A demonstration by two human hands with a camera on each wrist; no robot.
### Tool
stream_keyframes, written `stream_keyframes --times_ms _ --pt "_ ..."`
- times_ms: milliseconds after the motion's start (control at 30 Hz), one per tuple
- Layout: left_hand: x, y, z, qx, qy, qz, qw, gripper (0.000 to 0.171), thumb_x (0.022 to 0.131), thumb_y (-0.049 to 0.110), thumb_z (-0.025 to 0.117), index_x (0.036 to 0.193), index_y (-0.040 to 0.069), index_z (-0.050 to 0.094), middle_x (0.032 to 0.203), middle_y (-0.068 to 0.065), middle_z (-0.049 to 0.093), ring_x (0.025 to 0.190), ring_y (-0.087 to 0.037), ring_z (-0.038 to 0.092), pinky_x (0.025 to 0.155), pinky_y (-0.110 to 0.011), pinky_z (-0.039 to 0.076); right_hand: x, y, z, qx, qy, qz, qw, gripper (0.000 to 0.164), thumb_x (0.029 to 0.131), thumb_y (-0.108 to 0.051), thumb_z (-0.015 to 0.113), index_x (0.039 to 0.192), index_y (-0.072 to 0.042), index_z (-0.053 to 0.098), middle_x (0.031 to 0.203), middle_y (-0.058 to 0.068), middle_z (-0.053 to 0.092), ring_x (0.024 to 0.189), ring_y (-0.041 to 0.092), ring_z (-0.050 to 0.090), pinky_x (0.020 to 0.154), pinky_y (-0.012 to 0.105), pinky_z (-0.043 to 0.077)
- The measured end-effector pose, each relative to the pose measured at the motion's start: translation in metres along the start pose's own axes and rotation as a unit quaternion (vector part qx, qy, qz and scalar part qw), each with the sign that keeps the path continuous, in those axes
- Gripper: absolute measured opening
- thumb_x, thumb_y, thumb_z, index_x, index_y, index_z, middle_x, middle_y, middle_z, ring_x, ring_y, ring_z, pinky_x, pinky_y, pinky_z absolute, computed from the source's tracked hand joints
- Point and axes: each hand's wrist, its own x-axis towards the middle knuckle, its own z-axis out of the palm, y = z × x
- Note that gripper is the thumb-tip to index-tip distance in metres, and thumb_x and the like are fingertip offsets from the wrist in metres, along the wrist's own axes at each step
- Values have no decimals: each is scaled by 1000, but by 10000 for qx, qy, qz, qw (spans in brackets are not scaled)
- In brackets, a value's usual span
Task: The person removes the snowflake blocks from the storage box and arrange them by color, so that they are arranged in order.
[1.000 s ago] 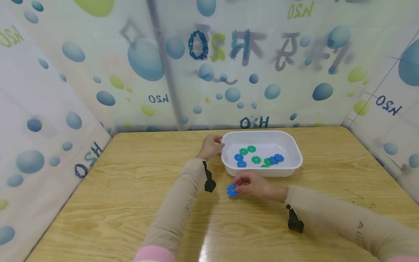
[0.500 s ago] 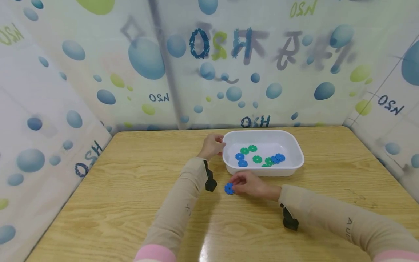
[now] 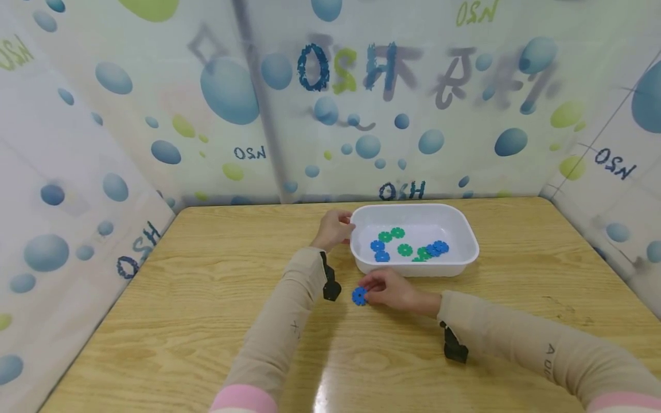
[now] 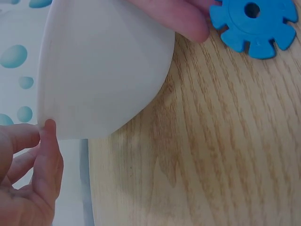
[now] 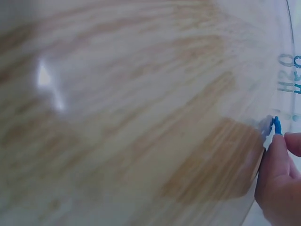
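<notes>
My left hand [image 3: 333, 229] grips the rim at the left end of a white plastic tub [image 3: 413, 269]. In the left wrist view the thumb [image 4: 48, 155] lies against the tub's outer wall. In front of the tub, my right hand [image 3: 395, 290] pinches a blue notched snowflake disc [image 3: 358, 296] between thumb and fingers. This disc stands with its flat face towards the head camera; the left wrist view shows the hole in its centre. From the right wrist camera it appears edge-on. Inside the tub lie green discs [image 3: 405, 250] and blue discs [image 3: 377, 245], several of them overlapping.
The tub stands on a wood-grain table [image 3: 206, 287], near its back edge. Patterned sheets [image 3: 439, 115] with bubbles and lettering enclose the table at the back and both sides. A black wrist mount [image 3: 330, 284] sits under each sleeve.
Since a second ago, my right hand has shifted slightly left with the blue disc, and more of its face shows. My left hand keeps its place on the tub.
</notes>
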Motion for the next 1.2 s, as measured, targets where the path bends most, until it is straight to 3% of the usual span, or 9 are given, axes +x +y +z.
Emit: stream_keyframes --times_ms 533,800,1033,1200 --pt "0 1 0 -46 13 -66 10000 36 84 1 56 120 -1 51 106 -15 51 87 -25 56 58 -27 54 -4 -3 -4 126 -36 90 9999 29 83 0 59 110 6 56 105 15 59 94 23 56 82 32 49" --pt "1 1 0 -18 24 -18 10000 35 84 1 56 119 -2 52 105 -16 51 88 -26 55 57 -26 54 -11 -7 -12 -264 -166 -228 9993 30 82 -3 60 111 4 56 107 14 59 97 24 55 85 34 47" --pt "1 -1 0 -42 -18 -5 10000 35 84 1 56 119 -2 51 105 -16 51 88 -26 55 58 -27 54 -20 -19 -27 -168 -320 -343 9988 26 85 -6 58 109 2 58 105 15 59 92 18 56 80 28 50" --pt "1 -1 0 -3 -33 -34 10000 36 85 2 56 120 -1 51 106 -15 50 87 -25 55 59 -27 54 -24 -33 -46 -76 -111 -637 9979 22 85 -6 57 104 5 59 101 20 59 87 17 57 76 26 51"
